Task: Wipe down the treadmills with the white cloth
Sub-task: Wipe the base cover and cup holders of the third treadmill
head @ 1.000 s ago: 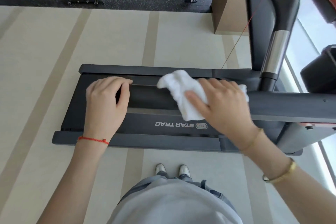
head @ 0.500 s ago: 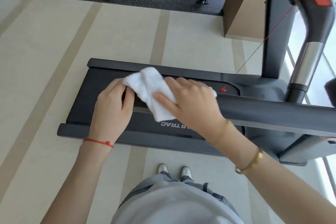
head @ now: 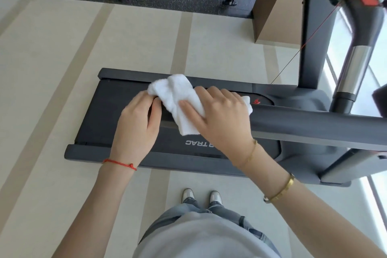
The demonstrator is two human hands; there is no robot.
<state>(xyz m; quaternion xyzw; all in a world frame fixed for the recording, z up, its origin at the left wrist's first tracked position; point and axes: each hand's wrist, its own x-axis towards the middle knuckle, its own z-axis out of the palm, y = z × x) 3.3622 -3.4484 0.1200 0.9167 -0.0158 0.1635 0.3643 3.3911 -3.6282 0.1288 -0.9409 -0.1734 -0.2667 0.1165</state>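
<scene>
Bright daylight, comes from window (head: 377, 73) at right edge; glass blown out, overexposed. Sheen on chrome handrail section (head: 354, 69). Shadows soft, faint under treadmill (head: 117, 153). Wide-angle distortion: floor stripes (head: 69, 73) bend twd edges. Slight softness overall, white cloth (head: 180, 98) detail washed out.

"TRAC" reads upside down on treadmill (head: 109, 111) deck, rest hidden.

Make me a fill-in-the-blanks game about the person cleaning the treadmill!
1. The right hand presses a crumpled cloth coloured ____.
2. The left wrist wears a thin string bracelet coloured ____.
3. The dark grey treadmill deck reads "____".
4. The left hand touches the cloth's ____ end.

Missing words: white; red; TRAC; left
</scene>
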